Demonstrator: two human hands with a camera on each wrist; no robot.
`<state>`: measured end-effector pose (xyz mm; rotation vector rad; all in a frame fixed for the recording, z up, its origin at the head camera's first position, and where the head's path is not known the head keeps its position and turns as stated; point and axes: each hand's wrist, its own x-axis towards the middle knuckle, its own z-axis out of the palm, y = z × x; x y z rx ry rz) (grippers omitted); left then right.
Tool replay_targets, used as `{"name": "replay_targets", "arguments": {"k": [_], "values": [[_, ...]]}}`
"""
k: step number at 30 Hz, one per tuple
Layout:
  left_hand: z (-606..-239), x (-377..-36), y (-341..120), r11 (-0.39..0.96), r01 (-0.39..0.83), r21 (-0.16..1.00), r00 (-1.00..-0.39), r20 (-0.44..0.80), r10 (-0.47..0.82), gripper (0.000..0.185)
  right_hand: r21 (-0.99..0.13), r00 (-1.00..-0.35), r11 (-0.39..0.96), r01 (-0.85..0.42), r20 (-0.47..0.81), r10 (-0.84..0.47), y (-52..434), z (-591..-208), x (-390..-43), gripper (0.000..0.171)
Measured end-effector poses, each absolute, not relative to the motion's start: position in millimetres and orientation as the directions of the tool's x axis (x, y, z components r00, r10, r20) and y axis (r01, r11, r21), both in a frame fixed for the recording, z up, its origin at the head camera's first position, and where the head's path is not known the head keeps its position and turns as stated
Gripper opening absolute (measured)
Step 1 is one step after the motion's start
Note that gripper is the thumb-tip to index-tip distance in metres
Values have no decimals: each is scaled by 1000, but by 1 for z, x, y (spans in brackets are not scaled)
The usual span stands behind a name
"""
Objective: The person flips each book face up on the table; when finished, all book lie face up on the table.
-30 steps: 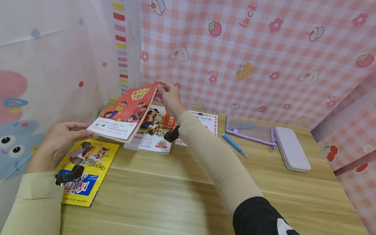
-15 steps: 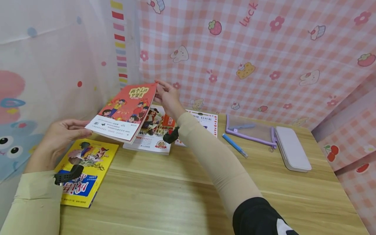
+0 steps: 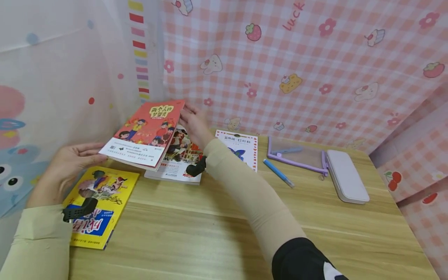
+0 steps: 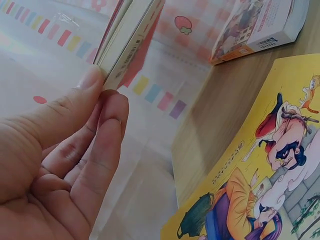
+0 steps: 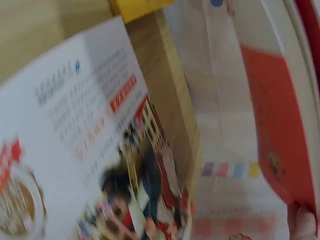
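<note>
A red book with a white lower band is held in the air, tilted, above the table. My left hand pinches its near left corner; the left wrist view shows the thumb and fingers on either side of the book. My right hand grips the far right edge, its fingers partly behind the cover. Beneath lies a white book with a colourful picture, partly covered by the red one. A yellow book lies under my left wrist.
A white booklet with a red border lies right of my right hand. Farther right are a blue marker, a clear purple-edged pouch and a pale case. Curtains hang behind the wooden table.
The red book has shifted slightly left, its cover turning more toward the head camera. My right hand has moved left and a little down its edge, uncovering more of the red-bordered booklet.
</note>
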<state>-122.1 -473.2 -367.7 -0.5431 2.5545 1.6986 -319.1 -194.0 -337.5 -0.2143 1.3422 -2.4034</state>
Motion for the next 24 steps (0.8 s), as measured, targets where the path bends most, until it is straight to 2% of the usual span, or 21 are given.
{"name": "replay_targets", "arguments": {"k": [3,8,10,14,16,21,24], "values": [[-368,-121,-473,330,-307,893,-935,-217,-280,79,-845,-914,-457,276,-85,-396,-199,-346,-315,53],[-371,-122,-475,259,-248,933,-944,-173,-281,22,-883,-891,-347,317,-152,-428,-201,-359,-308,62],[-373,-122,-477,244,-232,942,-946,-160,-280,13,-885,-877,-327,332,-163,-452,-202,-362,-305,62],[-378,-122,-480,235,-230,944,-942,-156,-296,13,-865,-863,-349,360,-166,-478,-205,-368,-301,50],[-380,-121,-481,253,-246,936,-937,-163,-308,16,-862,-858,-350,368,-169,-485,-207,-370,-301,51],[-383,-120,-484,343,-315,885,-920,-196,-338,54,-875,-844,-318,366,-168,-509,-212,-377,-299,74],[-383,-121,-483,387,-352,852,-911,-216,-352,65,-869,-847,-331,368,-166,-504,-215,-382,-297,78]]}}
